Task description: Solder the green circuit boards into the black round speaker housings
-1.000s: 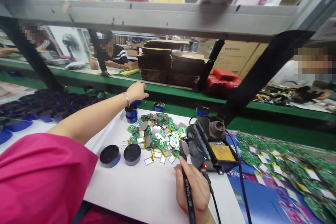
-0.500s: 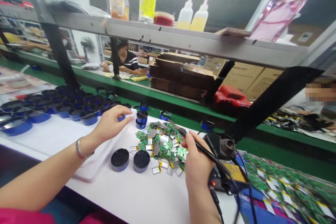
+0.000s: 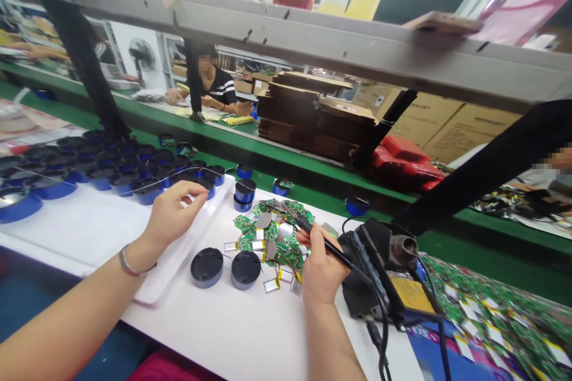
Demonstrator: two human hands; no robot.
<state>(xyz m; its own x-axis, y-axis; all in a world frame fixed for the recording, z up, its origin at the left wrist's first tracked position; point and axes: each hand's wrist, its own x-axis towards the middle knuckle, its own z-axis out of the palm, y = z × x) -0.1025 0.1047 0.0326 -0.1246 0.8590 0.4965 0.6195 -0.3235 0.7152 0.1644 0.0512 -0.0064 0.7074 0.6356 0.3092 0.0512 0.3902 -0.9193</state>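
Observation:
My right hand (image 3: 322, 265) grips a black soldering iron (image 3: 328, 245), its tip pointing left over the heap of green circuit boards (image 3: 286, 250) with small silver batteries. My left hand (image 3: 172, 217) is raised over the edge of the white tray (image 3: 167, 277), thumb and fingers pinched together. A thin solder wire (image 3: 172, 174) arcs from the left to these fingers; the exact hold is partly hidden. Two blue-sided black round housings (image 3: 207, 268) lie on the white table in front of the heap. Behind it stand two more stacked housings (image 3: 244, 193).
Many round housings (image 3: 111, 175) crowd the tray's far left. A soldering station with iron holder (image 3: 393, 274) and cables stands right, beside more boards (image 3: 491, 309). Overhead runs a shelf (image 3: 313, 36) with bottles. A co-worker (image 3: 218, 92) sits beyond the green bench.
My left hand has drawn back left and its fingers have come closer together. The soldering iron in my right hand has shifted slightly left over the boards. The view has tilted down.

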